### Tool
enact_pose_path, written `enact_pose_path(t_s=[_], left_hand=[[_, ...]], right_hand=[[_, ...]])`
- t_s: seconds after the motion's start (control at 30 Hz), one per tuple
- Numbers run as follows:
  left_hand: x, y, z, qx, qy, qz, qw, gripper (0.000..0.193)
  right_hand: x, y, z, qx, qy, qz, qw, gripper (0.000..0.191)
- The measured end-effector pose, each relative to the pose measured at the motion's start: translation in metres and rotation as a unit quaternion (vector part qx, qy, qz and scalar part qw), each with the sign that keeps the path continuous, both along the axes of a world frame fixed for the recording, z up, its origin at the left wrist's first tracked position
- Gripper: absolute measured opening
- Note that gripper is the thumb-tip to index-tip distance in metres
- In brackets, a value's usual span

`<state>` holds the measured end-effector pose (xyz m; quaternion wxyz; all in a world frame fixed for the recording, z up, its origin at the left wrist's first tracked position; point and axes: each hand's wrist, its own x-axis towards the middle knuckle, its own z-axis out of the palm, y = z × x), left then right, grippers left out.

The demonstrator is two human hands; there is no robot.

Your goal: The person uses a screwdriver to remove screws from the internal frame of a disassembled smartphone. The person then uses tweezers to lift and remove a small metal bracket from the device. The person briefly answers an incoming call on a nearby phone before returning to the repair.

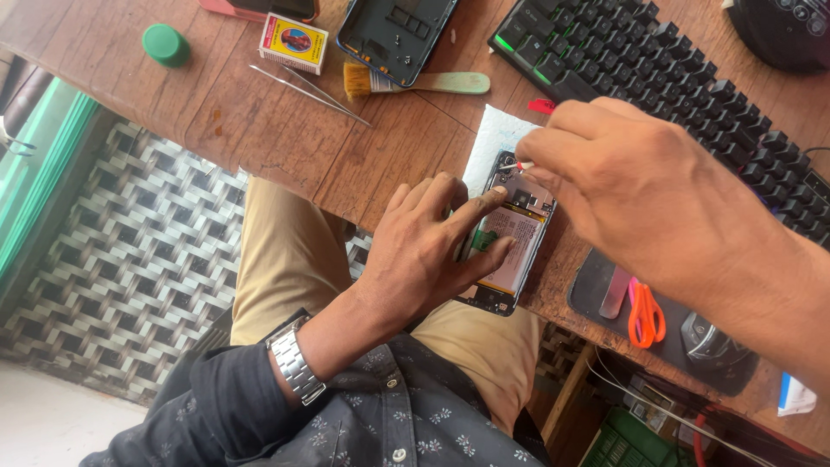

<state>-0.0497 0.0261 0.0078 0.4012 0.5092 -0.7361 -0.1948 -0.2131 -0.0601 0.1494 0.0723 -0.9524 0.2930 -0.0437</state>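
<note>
Phone (pixel 506 251) with its back off lies on white paper (pixel 488 143) at the desk edge, innards exposed; repair looks midway. Left hand (pixel 428 255) presses it flat, right hand (pixel 622 186) pinches a small red-tipped tool (pixel 524 164) at its top.

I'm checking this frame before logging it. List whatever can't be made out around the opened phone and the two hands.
Head view only:
- Opened phone: its left edge and middle are covered by the left hand.
- Small red-tipped tool: mostly hidden inside the right hand; its kind is unclear.
- White pad under the phone: partly covered by the phone and the hands.
- Orange scissors: blades hidden by the right forearm.
- Phone parts: too small to identify.
</note>
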Motion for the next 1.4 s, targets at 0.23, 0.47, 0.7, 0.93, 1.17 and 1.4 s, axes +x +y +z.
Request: enact_pose_path(t_s=[0.23,0.47,0.7,0.93,1.17,1.4], left_hand=[[0.000,0.000,0.000,-0.013,0.006,0.002,1.000,0.045],[0.003,0.000,0.002,-0.006,0.000,-0.001,1.000,0.046],[0.004,0.001,0.002,-0.013,0.002,-0.002,1.000,0.046],[0.002,0.001,0.003,-0.017,0.007,0.003,1.000,0.046],[0.002,0.002,0.001,-0.010,-0.001,0.002,1.000,0.046],[-0.001,0.001,-0.002,-0.018,0.005,0.011,1.000,0.045]], right_hand=[[0.017,-0.005,0.000,0.021,0.324,-0.168,0.931,0.038],[0.025,-0.010,0.003,-0.046,0.095,0.019,0.994,0.023],[0.022,-0.010,0.000,-0.001,0.080,0.026,0.996,0.019],[0.013,-0.010,0.002,0.012,0.220,-0.111,0.969,0.030],[0.008,-0.005,-0.002,0.016,0.111,-0.073,0.991,0.028],[0.013,-0.006,0.002,0.035,0.339,-0.196,0.919,0.035]])
